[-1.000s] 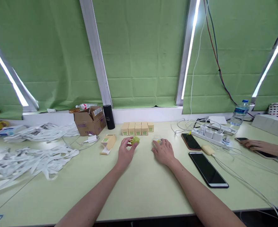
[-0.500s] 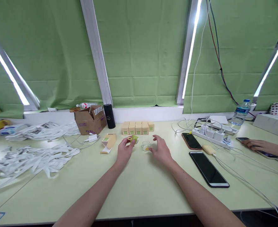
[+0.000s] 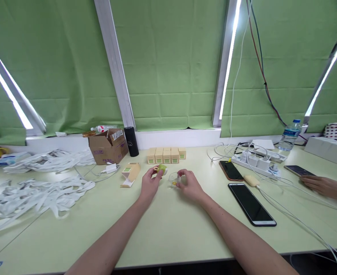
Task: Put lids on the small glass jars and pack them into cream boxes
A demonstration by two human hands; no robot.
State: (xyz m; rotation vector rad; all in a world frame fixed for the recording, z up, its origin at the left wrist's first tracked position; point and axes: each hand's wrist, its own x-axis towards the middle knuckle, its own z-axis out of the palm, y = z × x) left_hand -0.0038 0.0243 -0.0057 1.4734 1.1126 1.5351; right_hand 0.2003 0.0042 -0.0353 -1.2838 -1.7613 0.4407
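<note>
My left hand [image 3: 149,187] is closed around a small rounded green object [image 3: 163,168] with a yellow ring at its side; its exact kind is too small to tell. Between thumb and fingers, my right hand [image 3: 191,186] grips a small clear plastic case [image 3: 173,178] with a bit of yellow in it. The case is just right of the green object, apart from it. Left of my left hand lies an opened cardboard box [image 3: 131,173] with a green label. Several small tan boxes [image 3: 162,156] stand in a row beyond my hands.
White straps [image 3: 39,194] are heaped on the left, near a brown carton [image 3: 108,147] and a black cylinder [image 3: 131,141]. Phones [image 3: 252,204], a power strip [image 3: 256,164] and cables lie on the right. Another person's hand [image 3: 326,187] rests by a phone [image 3: 299,170] at far right.
My right hand has closed on the clear case, which now looks tilted. The left hand still holds the green object. The other person's hand has drawn back from the phone's screen.
</note>
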